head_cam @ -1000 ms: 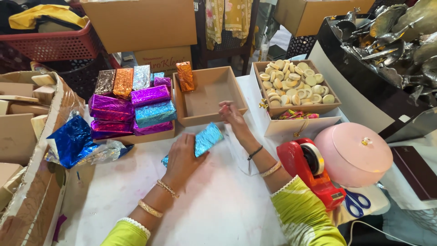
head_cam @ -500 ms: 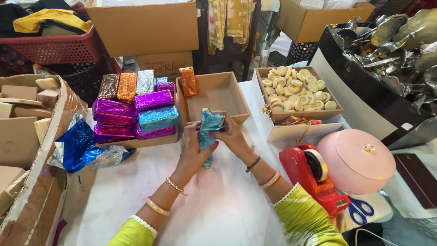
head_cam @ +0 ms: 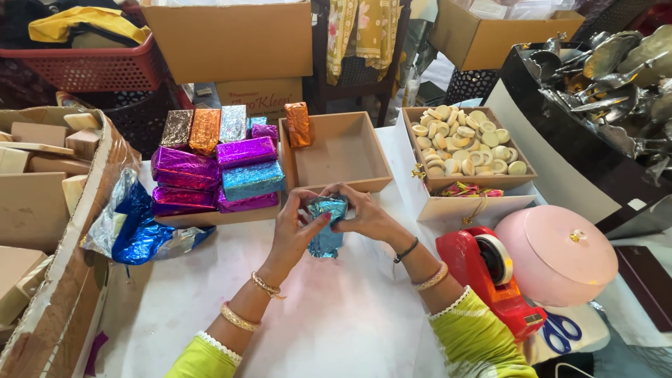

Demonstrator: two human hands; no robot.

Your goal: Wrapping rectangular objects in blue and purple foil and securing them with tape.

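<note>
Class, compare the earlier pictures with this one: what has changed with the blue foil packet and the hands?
The blue packet left the table and now stands upright, held by the left hand and right hand at its top. The wrapped blocks, open box and tape dispenser stayed put.

Small blue foil-wrapped block (head_cam: 326,225) is mostly covered by both hands' fingers, the blue-handled scissors (head_cam: 560,333) right of it sit half under the red tape dispenser (head_cam: 490,280), and the tan cardboard box (head_cam: 42,231) to its left is cropped by the frame edge.
</note>
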